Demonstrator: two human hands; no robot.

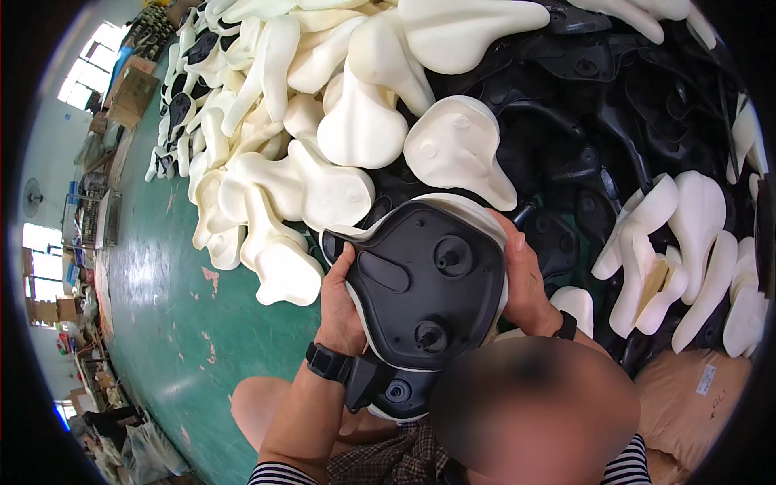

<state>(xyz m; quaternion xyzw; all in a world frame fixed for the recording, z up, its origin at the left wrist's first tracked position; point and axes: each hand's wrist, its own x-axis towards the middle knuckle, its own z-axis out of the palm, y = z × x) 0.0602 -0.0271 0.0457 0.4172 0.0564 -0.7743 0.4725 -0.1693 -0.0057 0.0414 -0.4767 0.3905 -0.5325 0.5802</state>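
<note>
Between my two hands is a bicycle saddle [388,311], its black plastic base turned up and a cream foam pad showing around the rim. My left hand [341,311] grips its left edge, the thumb lying on the black base. On the opposite edge my right hand [524,279] is closed around the pad, with some fingers hidden beneath. Below the held saddle, close to my lap, a second black saddle base [408,390] with a pale rim is partly covered. A loose cream saddle pad [461,145], hollow side showing, lies just beyond my hands.
Cream foam saddle pads [364,121] are heaped ahead and to the left. Black plastic bases [558,162] fill the right side, with more pads [699,214] on them. A brown sack [687,404] stands at the lower right. Green floor [194,331] stretches left toward shelves [85,222] and cardboard boxes [132,97].
</note>
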